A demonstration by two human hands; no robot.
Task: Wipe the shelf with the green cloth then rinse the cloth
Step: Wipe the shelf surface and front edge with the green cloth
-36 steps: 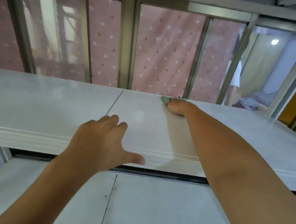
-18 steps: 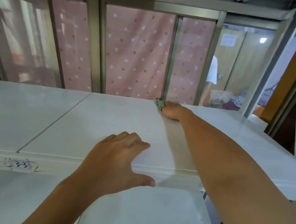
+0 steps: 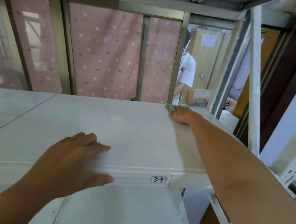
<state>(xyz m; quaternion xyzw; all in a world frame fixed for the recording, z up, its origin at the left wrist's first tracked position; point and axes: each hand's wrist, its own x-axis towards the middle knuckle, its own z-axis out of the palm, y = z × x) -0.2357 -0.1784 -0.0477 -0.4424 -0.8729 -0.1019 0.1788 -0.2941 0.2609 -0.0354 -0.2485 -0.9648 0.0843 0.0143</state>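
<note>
1. Reaching across the white shelf (image 3: 133, 128), your right hand (image 3: 182, 115) lies at its far edge, toward the shelf's right end, with the forearm stretched over the board.
2. The green cloth (image 3: 170, 108) sits under that hand, pressed to the shelf; only a crumpled corner shows past the knuckles, on the side away from the shelf's right end.
3. Your right fingers are curled down over the cloth, closed on it.
4. Your left hand (image 3: 73, 164) rests on the shelf's near edge, well apart from the cloth. Its fingers lie spread flat on top and the thumb runs along the front lip; it holds nothing.
5. A label (image 3: 158, 179) reading "3-4" is stuck to the front lip, between your left thumb and right forearm.
6. Behind the shelf's far edge hangs a pink dotted curtain (image 3: 109, 54) behind glass panes.
</note>
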